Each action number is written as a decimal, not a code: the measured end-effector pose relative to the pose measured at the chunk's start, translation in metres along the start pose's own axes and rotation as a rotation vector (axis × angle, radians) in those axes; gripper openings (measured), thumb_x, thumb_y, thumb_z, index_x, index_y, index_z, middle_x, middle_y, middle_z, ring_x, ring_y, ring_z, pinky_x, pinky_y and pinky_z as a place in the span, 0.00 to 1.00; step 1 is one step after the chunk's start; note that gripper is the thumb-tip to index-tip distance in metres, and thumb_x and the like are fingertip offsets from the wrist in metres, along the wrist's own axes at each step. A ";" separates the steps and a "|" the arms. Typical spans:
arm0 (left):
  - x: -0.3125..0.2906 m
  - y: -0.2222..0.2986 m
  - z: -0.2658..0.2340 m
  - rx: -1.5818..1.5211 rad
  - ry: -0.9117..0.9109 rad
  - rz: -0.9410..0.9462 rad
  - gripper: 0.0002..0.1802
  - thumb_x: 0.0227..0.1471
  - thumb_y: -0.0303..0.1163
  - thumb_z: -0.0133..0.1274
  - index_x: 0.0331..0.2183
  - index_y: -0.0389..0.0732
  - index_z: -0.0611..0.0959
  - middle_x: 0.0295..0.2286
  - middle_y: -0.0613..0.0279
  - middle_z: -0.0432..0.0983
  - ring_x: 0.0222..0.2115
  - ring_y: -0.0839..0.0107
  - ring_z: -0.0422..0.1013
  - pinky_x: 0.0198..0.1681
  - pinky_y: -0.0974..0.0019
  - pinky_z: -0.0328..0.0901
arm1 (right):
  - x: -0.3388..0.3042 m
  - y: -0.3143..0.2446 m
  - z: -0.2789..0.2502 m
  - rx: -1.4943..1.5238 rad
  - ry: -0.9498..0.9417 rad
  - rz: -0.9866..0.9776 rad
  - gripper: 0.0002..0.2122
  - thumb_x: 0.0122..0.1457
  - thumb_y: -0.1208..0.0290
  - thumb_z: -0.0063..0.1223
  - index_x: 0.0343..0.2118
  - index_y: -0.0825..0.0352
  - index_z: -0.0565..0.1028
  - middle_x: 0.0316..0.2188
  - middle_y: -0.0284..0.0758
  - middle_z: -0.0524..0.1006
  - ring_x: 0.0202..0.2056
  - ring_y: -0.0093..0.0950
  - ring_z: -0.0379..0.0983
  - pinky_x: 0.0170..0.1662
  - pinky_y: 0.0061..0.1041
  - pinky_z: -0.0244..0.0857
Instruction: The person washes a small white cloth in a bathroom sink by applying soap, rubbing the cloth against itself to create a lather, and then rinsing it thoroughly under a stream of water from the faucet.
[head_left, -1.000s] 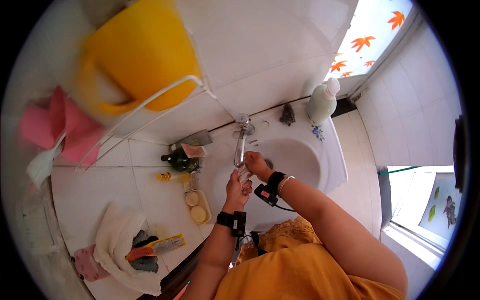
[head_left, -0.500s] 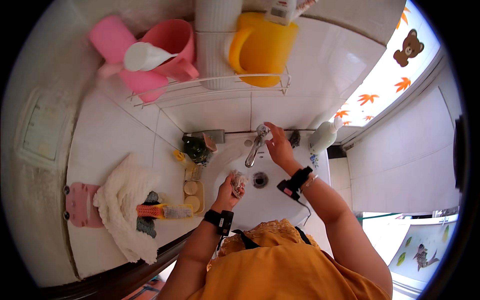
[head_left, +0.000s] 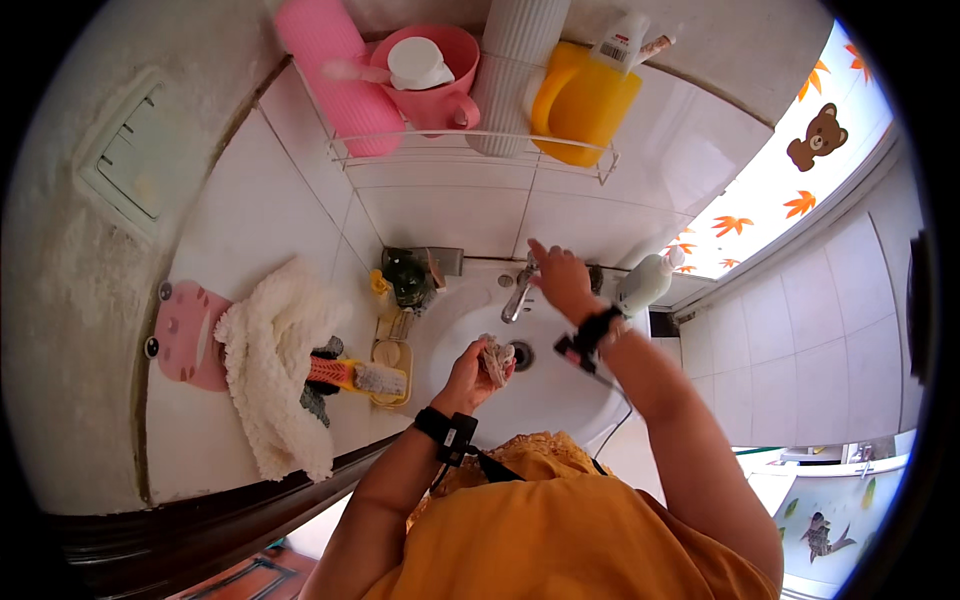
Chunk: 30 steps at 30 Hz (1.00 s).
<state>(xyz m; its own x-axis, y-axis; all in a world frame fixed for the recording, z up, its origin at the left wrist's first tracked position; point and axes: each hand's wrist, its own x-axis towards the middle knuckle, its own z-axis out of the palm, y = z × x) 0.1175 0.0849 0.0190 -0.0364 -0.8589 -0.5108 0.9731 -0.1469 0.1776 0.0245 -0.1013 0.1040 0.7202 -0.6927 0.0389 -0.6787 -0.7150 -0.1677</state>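
My left hand (head_left: 468, 380) is closed around a crumpled pale cloth (head_left: 496, 362), held over the white washbasin (head_left: 460, 300) beside the drain hole (head_left: 521, 354). What the cloth is exactly cannot be made out in its bunched form. At the back of the basin my right hand (head_left: 563, 282) reaches to the chrome faucet (head_left: 517, 300). Its index finger and thumb lie on either side of the faucet's top handle, which the fingers partly hide. No flowing water can be made out under the spout.
A pale pump bottle (head_left: 648, 284) stands at the basin's right rear corner. Left of the basin are a dark green bottle (head_left: 406, 280), a soap tray (head_left: 392, 380) and a brush (head_left: 375, 378). A white towel (head_left: 278, 370) hangs on the left wall. Overhead, a wire shelf (head_left: 440, 134) carries cups.
My right hand has shifted onto the faucet handle, its fingers coming closer together. The left hand keeps the cloth and has turned slightly. The whole view has swung a little.
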 end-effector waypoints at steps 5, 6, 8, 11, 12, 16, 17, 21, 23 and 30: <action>-0.003 -0.006 0.014 0.057 0.026 -0.047 0.17 0.49 0.46 0.43 0.34 0.44 0.69 0.35 0.59 0.67 0.35 0.67 0.66 0.40 0.60 0.62 | -0.100 -0.045 0.013 0.515 -0.184 -0.119 0.20 0.44 0.65 0.55 0.41 0.64 0.69 0.36 0.41 0.72 0.35 0.38 0.69 0.38 0.31 0.62; -0.006 -0.007 0.022 0.104 0.023 -0.083 0.18 0.50 0.48 0.41 0.34 0.44 0.70 0.35 0.60 0.67 0.35 0.68 0.66 0.40 0.62 0.62 | -0.105 -0.039 0.020 0.512 -0.180 -0.099 0.20 0.44 0.65 0.55 0.41 0.64 0.69 0.36 0.41 0.72 0.35 0.38 0.69 0.38 0.31 0.62; -0.005 -0.004 0.021 0.157 0.012 -0.123 0.19 0.50 0.50 0.40 0.33 0.44 0.70 0.34 0.61 0.67 0.35 0.70 0.66 0.40 0.63 0.62 | -0.108 -0.025 0.037 0.653 -0.014 -0.085 0.16 0.44 0.70 0.54 0.39 0.65 0.71 0.34 0.43 0.72 0.34 0.38 0.70 0.37 0.31 0.63; 0.018 -0.004 -0.010 0.702 0.237 0.102 0.28 0.50 0.56 0.35 0.40 0.42 0.71 0.38 0.64 0.68 0.38 0.73 0.64 0.40 0.68 0.60 | -0.105 -0.014 0.028 0.796 -0.069 -0.039 0.12 0.44 0.76 0.51 0.35 0.68 0.72 0.26 0.41 0.73 0.27 0.30 0.70 0.32 0.25 0.64; 0.024 -0.007 -0.017 0.703 0.242 0.095 0.28 0.50 0.56 0.35 0.40 0.42 0.71 0.38 0.64 0.68 0.38 0.73 0.64 0.40 0.68 0.60 | -0.104 -0.015 0.017 0.846 -0.150 -0.020 0.12 0.44 0.77 0.50 0.35 0.69 0.72 0.22 0.39 0.73 0.26 0.27 0.70 0.30 0.23 0.64; 0.054 -0.025 -0.023 0.754 -0.094 0.208 0.32 0.49 0.60 0.31 0.43 0.44 0.70 0.37 0.64 0.69 0.33 0.71 0.68 0.38 0.68 0.61 | -0.095 -0.004 -0.009 1.004 -0.257 0.171 0.12 0.45 0.74 0.51 0.34 0.71 0.72 0.18 0.34 0.72 0.19 0.19 0.67 0.23 0.18 0.61; 0.055 -0.028 -0.017 0.630 -0.208 0.011 0.34 0.48 0.62 0.30 0.43 0.44 0.70 0.36 0.63 0.70 0.34 0.70 0.68 0.40 0.64 0.61 | -0.093 0.008 0.003 1.089 -0.178 0.180 0.11 0.45 0.74 0.51 0.33 0.72 0.72 0.16 0.31 0.70 0.17 0.17 0.65 0.20 0.16 0.59; 0.042 -0.036 -0.006 0.280 -0.400 -0.336 0.35 0.48 0.63 0.29 0.43 0.43 0.69 0.33 0.62 0.71 0.36 0.66 0.68 0.43 0.59 0.61 | -0.088 0.025 0.013 0.976 0.040 0.326 0.12 0.44 0.76 0.50 0.34 0.71 0.72 0.20 0.35 0.72 0.20 0.23 0.69 0.24 0.21 0.63; 0.028 -0.035 0.012 0.167 -0.433 -0.408 0.35 0.48 0.63 0.30 0.43 0.43 0.69 0.31 0.62 0.71 0.36 0.65 0.68 0.43 0.58 0.61 | -0.097 0.016 0.031 0.787 0.188 0.245 0.12 0.43 0.77 0.50 0.35 0.69 0.72 0.24 0.37 0.73 0.24 0.29 0.69 0.28 0.25 0.64; 0.045 -0.041 -0.018 0.033 -0.187 -0.171 0.15 0.48 0.41 0.47 0.35 0.42 0.72 0.32 0.61 0.68 0.32 0.66 0.67 0.35 0.65 0.66 | -0.145 -0.004 0.050 0.861 -0.002 -0.006 0.17 0.44 0.79 0.49 0.41 0.65 0.68 0.37 0.39 0.70 0.41 0.31 0.66 0.40 0.25 0.63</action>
<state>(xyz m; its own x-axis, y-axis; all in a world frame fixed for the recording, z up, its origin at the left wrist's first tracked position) 0.0803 0.0613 -0.0266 -0.2441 -0.8955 -0.3721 0.9414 -0.3109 0.1307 -0.0697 0.0068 0.0500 0.7240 -0.6886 0.0406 -0.3297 -0.3972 -0.8565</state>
